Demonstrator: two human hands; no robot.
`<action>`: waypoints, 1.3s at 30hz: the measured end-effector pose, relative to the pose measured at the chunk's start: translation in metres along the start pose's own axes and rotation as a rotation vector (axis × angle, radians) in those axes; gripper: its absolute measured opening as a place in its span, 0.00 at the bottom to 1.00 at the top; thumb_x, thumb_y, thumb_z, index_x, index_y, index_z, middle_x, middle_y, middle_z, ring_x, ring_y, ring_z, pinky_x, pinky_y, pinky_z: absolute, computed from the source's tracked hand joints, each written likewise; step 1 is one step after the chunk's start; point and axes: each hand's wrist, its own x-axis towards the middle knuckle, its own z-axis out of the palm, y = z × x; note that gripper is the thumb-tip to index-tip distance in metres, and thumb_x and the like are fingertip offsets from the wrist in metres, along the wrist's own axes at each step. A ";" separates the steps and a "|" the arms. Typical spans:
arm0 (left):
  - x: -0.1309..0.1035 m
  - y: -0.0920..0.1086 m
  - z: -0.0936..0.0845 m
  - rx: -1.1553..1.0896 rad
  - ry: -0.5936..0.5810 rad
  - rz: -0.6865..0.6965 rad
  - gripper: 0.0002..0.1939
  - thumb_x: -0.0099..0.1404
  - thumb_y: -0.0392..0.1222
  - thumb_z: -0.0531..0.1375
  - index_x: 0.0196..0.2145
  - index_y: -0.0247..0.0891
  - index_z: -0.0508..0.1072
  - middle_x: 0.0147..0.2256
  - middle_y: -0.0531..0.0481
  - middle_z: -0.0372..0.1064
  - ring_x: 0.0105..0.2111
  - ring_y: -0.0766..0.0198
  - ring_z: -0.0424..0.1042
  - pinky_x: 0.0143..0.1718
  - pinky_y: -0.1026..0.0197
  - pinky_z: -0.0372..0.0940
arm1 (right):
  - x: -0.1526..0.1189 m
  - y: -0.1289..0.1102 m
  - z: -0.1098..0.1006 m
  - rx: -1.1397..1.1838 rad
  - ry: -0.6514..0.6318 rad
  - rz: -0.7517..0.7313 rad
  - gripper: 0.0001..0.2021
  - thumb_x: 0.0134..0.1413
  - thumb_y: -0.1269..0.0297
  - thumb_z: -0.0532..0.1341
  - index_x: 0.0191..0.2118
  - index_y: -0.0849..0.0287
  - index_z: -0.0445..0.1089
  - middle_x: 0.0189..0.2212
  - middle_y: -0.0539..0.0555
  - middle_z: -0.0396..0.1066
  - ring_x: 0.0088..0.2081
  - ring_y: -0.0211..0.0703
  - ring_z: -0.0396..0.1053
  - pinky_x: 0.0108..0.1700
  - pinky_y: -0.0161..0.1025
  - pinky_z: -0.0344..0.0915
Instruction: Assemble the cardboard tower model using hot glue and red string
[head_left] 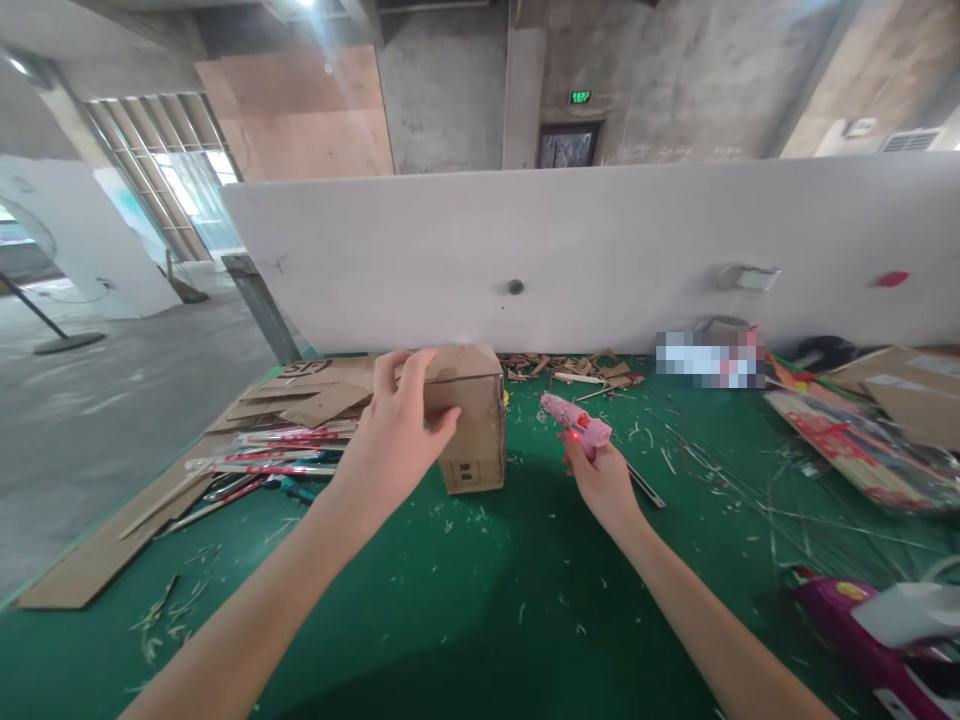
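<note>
A brown cardboard box (474, 430) stands upright on the green table. My left hand (401, 415) is at its left side and overlaps it in view, thumb and fingers apart; whether the fingertips touch the cardboard I cannot tell. To the right of the box, my right hand (600, 480) is wrapped around a pink hot glue gun (576, 418). A small red light glows on the gun, and its nozzle points left toward the box with a gap between them. The far side of the box is hidden.
Cardboard strips (112, 540) and plastic-wrapped sticks (277, 450) lie at the left. Cardboard scraps (570, 368) are heaped along the white partition (420, 260). At right are a red-patterned packet (862, 440), clear strands and a purple device (847, 630). Shavings litter the green tabletop (450, 620).
</note>
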 end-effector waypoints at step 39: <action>0.012 -0.016 -0.003 -0.177 -0.099 0.172 0.16 0.66 0.38 0.57 0.51 0.50 0.67 0.58 0.53 0.60 0.41 0.65 0.73 0.43 0.57 0.71 | -0.033 -0.086 -0.010 -0.002 0.063 -0.331 0.14 0.61 0.60 0.55 0.25 0.59 0.65 0.21 0.50 0.63 0.20 0.35 0.62 0.23 0.33 0.60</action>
